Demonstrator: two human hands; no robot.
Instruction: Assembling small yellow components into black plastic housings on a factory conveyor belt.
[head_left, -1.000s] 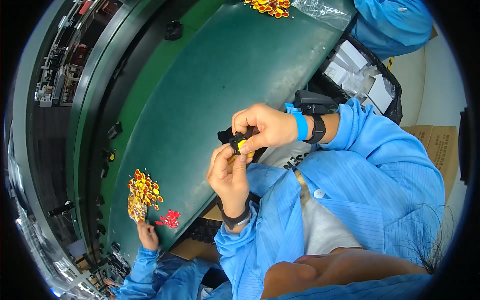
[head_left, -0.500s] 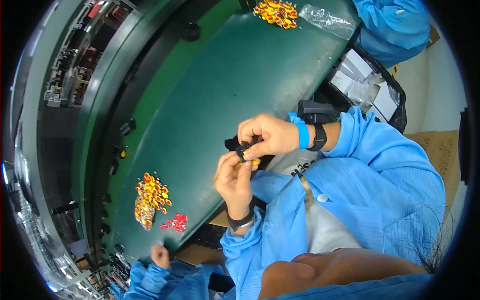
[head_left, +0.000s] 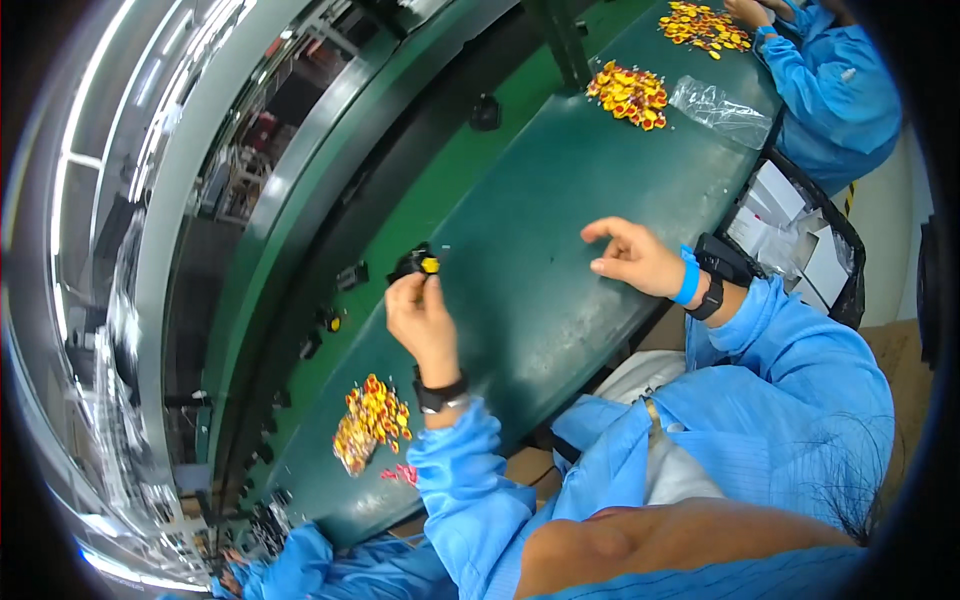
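Observation:
My left hand (head_left: 421, 322) reaches out over the far edge of the green table, its thumb and fingers closed on a small black plastic part (head_left: 408, 262) with a yellow disc (head_left: 430, 265) on its near side. The finer shape of that part is too small to make out. Over the table to the right, my right hand (head_left: 640, 262) is lifted, with thumb and forefinger apart and nothing visible between them. A blue strap and a black band circle the right wrist; another black band is on the left.
Beyond the green table (head_left: 520, 230) runs a green belt (head_left: 405, 215) carrying several black parts. Red-and-yellow piece piles (head_left: 376, 412) (head_left: 628, 95) lie left and right, with a clear plastic bag (head_left: 722, 112) by the right one. Blue-sleeved co-workers (head_left: 835, 90) sit on both sides. A black-lined bin (head_left: 850, 250) stands right.
My hands have parted. The left has carried the black part with its yellow disc away toward the belt; the right has let go and moved right. The whole view has shifted.

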